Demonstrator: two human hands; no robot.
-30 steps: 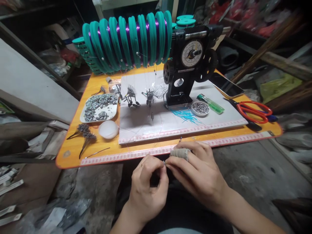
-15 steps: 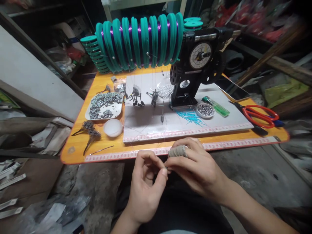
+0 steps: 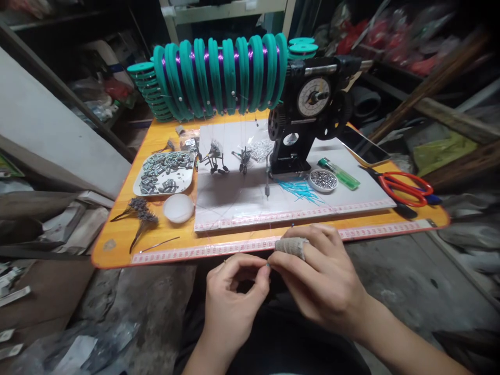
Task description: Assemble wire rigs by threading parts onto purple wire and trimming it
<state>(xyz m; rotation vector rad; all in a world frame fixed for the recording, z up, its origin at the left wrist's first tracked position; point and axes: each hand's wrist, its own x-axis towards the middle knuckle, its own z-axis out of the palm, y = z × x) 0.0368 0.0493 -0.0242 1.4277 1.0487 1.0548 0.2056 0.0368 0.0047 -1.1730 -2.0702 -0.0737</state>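
Observation:
My left hand point(image 3: 230, 297) and my right hand point(image 3: 320, 278) meet fingertip to fingertip just in front of the orange table point(image 3: 164, 245). Together they pinch a tiny part on a thin clear line point(image 3: 267, 229) that runs up toward the row of green spools wound with purple line point(image 3: 222, 73). A small grey weight point(image 3: 267, 190) hangs on that line above the white mat point(image 3: 242, 195). My right index finger wears a beige wrap point(image 3: 289, 246). The part itself is too small to make out.
A black winding machine with a dial point(image 3: 308, 114) stands on the mat. A tray of grey sleeves point(image 3: 164, 174), a white lid point(image 3: 178, 207), a dish of beads point(image 3: 323, 180), blue pins point(image 3: 300, 188), a green lighter point(image 3: 339, 174), a phone point(image 3: 365, 146) and red scissors point(image 3: 406, 187) lie around.
The view has shifted slightly. My hands stay pinched together on the line and sit a little lower; the small weight on the line has slid to the right over the mat.

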